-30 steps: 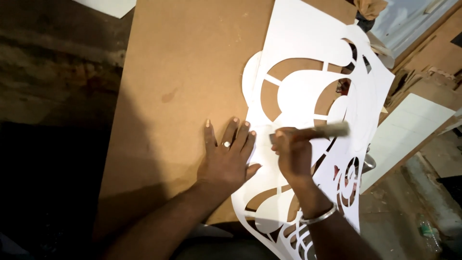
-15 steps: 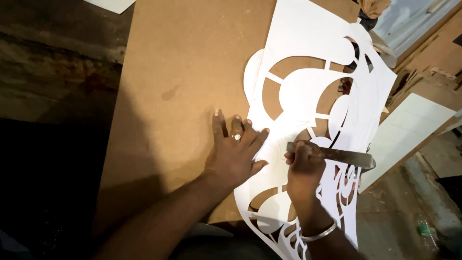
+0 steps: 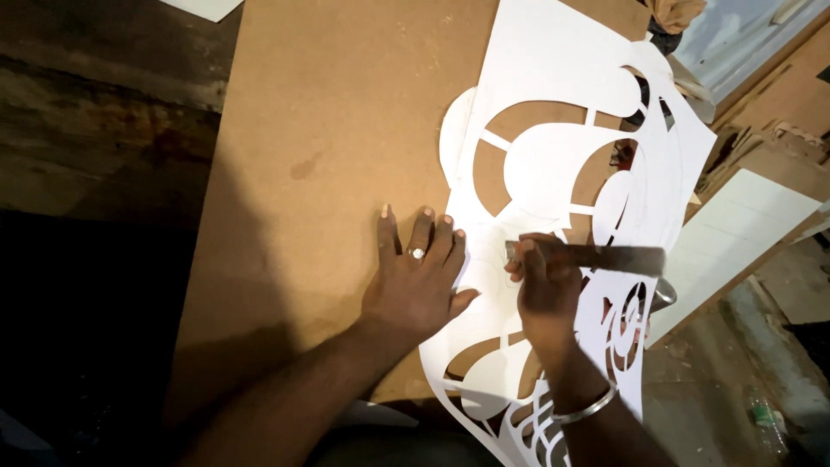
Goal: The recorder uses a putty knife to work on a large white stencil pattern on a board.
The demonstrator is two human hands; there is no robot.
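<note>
White stencil on brown board; left hand spread flat; right hand pinching tool.

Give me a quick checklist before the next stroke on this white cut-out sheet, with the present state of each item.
1. Left hand flat, pressing the white stencil sheet edge onto the brown board: ok.
2. Right hand gripping the long tool: ok.
3. Tool tip touching the sheet: cannot tell, hidden by fingers.
4. Left fingers apart from the tool: ok.
5. Sheet lying fully flat: cannot tell at the far end.
</note>
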